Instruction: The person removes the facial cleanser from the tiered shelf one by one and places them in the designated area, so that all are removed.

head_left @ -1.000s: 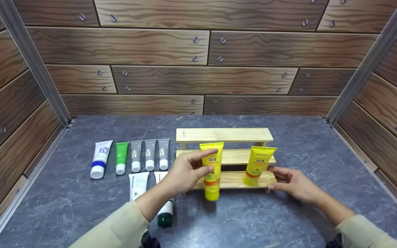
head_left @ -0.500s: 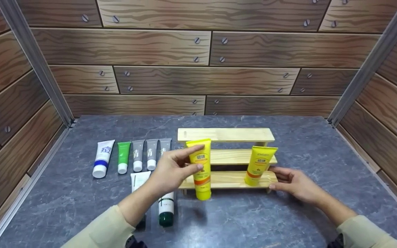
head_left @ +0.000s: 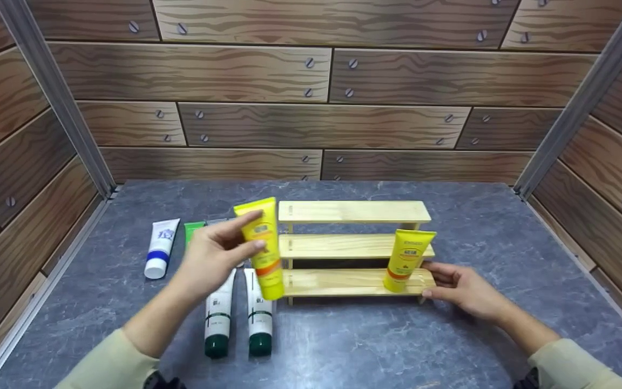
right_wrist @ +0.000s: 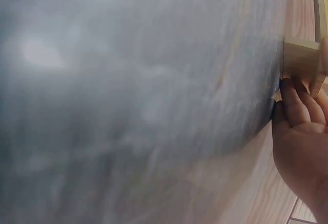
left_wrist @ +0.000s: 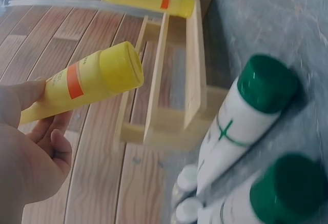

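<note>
My left hand (head_left: 205, 265) pinches a yellow squeeze tube (head_left: 268, 267) between thumb and fingers, held up and tilted just left of a three-tier wooden rack (head_left: 338, 282). The left wrist view shows its yellow cap (left_wrist: 120, 69) pointing away from the palm. A second yellow tube (head_left: 408, 259) stands cap-down on the rack's lowest tier, near the right end. At that end my right hand (head_left: 470, 294) grips the lowest board, thumb at the front and fingers behind. In the right wrist view, fingers (right_wrist: 297, 106) touch the rack's wood.
Two white tubes with dark green caps (head_left: 217, 346) lie on the grey table (head_left: 376, 346) before the left hand. A white tube with a blue band (head_left: 161, 248) lies farther left. A green tube (head_left: 193, 231) and small grey ones are mostly hidden behind the left hand.
My left hand has carried the yellow tube leftward and up, off from in front of the rack, and tilted it. The right hand stays at the rack's end.
</note>
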A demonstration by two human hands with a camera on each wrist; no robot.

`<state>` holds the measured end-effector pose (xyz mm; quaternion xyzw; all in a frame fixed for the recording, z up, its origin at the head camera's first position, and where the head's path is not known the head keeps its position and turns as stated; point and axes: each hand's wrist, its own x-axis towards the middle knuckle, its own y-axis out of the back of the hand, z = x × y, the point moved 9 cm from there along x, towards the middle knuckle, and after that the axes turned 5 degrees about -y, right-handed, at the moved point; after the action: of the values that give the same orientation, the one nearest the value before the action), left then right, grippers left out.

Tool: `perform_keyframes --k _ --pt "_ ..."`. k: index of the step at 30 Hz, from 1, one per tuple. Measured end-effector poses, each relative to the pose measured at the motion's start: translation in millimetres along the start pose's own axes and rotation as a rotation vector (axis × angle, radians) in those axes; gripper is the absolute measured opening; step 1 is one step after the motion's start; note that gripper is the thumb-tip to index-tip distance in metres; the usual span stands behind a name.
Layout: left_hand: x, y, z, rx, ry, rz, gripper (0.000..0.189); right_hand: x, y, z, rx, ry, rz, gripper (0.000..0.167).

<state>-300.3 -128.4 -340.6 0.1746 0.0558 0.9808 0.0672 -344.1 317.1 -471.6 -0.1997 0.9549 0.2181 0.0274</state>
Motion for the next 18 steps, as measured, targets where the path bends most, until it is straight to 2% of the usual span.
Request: perform_keyframes --k 9,18 --pt "-11.0 47.2 1.7 0.058 0.054 0.100 0.053 -0.3 0.8 0.4 -0.010 -0.001 0.008 0.077" --pt "-22.4 76.9 3.4 0.151 0.053 0.122 0.054 -0.5 1.1 0.0 -0.019 0.001 0.013 0.077"
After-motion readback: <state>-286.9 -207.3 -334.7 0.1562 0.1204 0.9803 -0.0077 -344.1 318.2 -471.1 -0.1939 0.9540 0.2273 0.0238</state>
